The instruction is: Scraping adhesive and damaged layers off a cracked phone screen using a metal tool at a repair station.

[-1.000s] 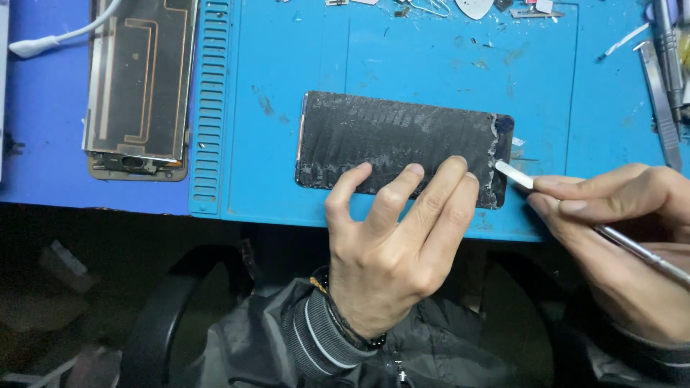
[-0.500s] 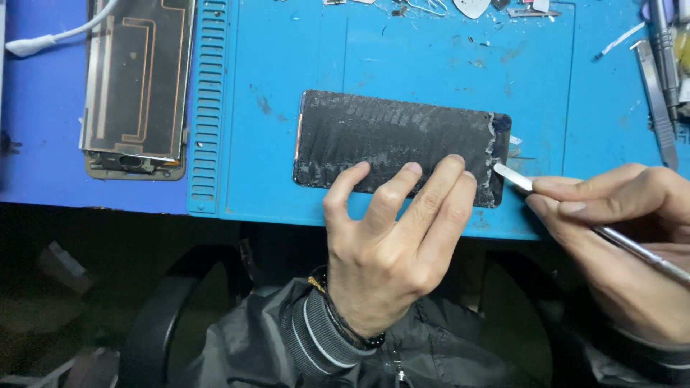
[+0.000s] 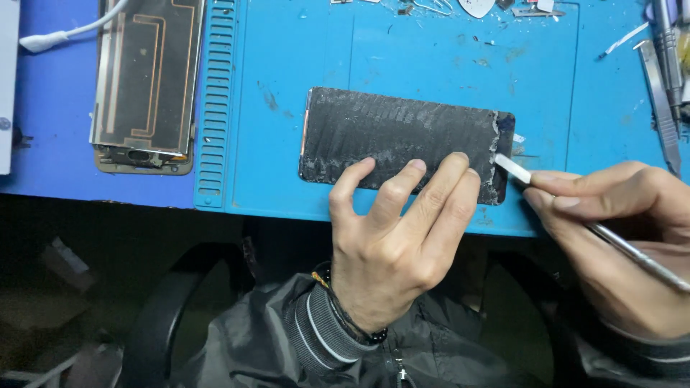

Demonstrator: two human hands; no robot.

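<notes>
A dark phone screen panel [image 3: 399, 133], smeared with grey glue residue, lies flat on a blue work mat [image 3: 431, 65]. My left hand [image 3: 392, 237] presses down on its near edge with spread fingertips. My right hand [image 3: 622, 241] grips a thin metal scraper tool [image 3: 575, 219]; its flat white tip touches the panel's right end.
A phone frame with a copper coil [image 3: 144, 82] lies at the left, a white cable [image 3: 61, 34] beside it. Tweezers and metal tools [image 3: 665, 79] rest at the far right. Small parts sit along the mat's top edge. My jacket and a dark chair are below the table edge.
The scraper tip has stayed at the panel's right end with only a slight shift. My left hand keeps pressing in the same spot.
</notes>
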